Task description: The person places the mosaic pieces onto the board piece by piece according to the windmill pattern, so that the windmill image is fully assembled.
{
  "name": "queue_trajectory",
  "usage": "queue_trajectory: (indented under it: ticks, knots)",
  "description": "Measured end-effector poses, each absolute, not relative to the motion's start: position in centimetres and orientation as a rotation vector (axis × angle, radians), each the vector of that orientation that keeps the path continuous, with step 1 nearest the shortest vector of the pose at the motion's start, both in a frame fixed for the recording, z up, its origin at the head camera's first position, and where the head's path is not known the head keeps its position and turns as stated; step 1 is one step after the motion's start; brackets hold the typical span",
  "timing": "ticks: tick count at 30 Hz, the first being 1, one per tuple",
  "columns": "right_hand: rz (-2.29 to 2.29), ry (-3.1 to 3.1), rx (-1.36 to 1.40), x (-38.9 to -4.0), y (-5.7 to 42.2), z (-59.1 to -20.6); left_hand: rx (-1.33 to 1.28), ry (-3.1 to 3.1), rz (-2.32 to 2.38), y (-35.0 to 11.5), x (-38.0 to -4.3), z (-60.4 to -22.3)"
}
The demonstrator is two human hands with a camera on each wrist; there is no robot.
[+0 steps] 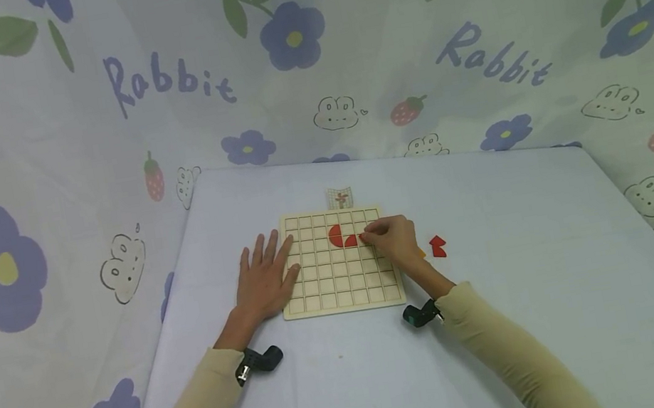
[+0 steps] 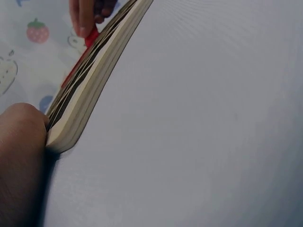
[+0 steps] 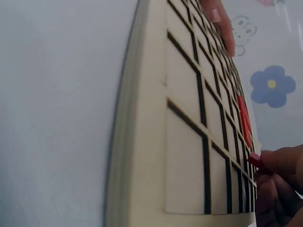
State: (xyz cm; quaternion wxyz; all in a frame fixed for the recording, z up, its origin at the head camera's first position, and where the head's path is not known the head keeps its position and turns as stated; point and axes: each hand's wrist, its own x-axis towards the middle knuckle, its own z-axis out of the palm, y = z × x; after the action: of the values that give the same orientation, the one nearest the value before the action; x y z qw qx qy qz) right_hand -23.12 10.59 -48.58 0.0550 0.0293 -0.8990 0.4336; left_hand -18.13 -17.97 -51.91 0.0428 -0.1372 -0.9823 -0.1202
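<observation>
Left hand [image 1: 265,281]: fingers spread, rests at left edge of pale wooden grid board [image 1: 328,286]
Right hand [image 1: 394,239]: pinches small red piece [image 3: 255,160] over board's right part
Red curved flat pieces [image 1: 336,241]: in board's cells

My left hand [image 1: 264,283] blocked the left edge of the wooden grid board [image 1: 344,308], my right hand [image 1: 394,239] its upper right; the near cells [image 1: 343,283] left me room.
</observation>
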Motion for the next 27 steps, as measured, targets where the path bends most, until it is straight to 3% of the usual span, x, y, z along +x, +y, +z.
queue_trajectory:
  ticks: [14,27]
  knots:
    - [1.102,-2.725,0.241,-22.97,10.45,-48.48,-0.425,-3.012,-0.377,-18.08,-18.07,-51.83]
    - [1.048,-2.793,0.106,-22.91,9.71,-48.11,-0.422,-3.006,-0.346,-18.08,-18.09,-51.94]
